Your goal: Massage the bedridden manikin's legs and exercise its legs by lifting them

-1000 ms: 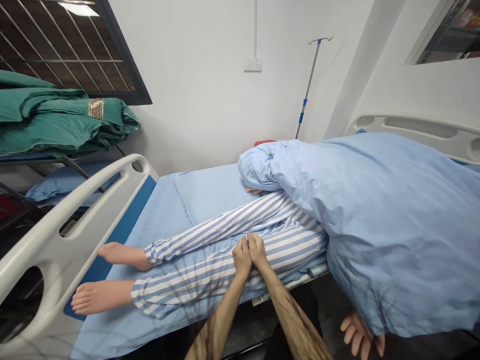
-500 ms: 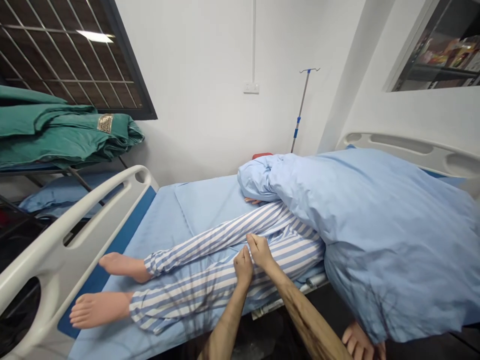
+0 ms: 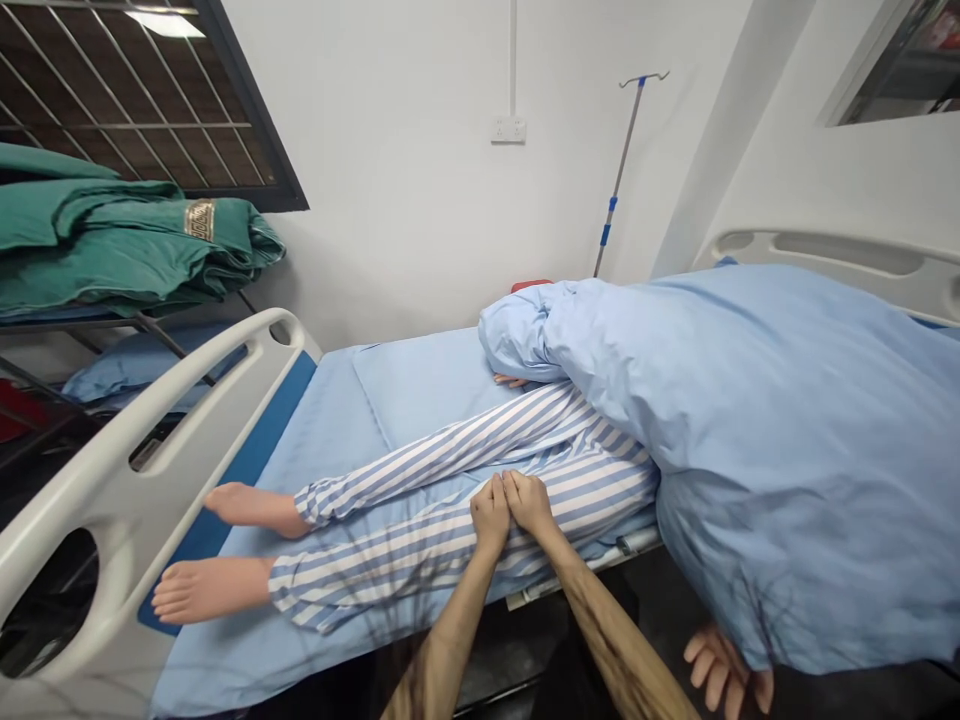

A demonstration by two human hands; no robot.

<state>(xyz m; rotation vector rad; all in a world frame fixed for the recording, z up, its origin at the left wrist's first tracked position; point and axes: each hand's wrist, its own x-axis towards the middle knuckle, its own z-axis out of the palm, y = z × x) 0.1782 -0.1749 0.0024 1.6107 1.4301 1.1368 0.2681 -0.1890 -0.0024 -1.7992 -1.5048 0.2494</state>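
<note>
The person's left hand (image 3: 491, 514) and right hand (image 3: 529, 503) are curled side by side over the nearer leg of striped trousers (image 3: 375, 570). Bare feet (image 3: 214, 590) point left toward a pale footboard (image 3: 142, 510); a blue quilt (image 3: 750, 400) is heaped at right, and a hooked pole (image 3: 625, 150) stands on the far side.

Trousers (image 3: 405, 545) blue/wht striped; quilt (image 3: 780, 420) lt blue
</note>
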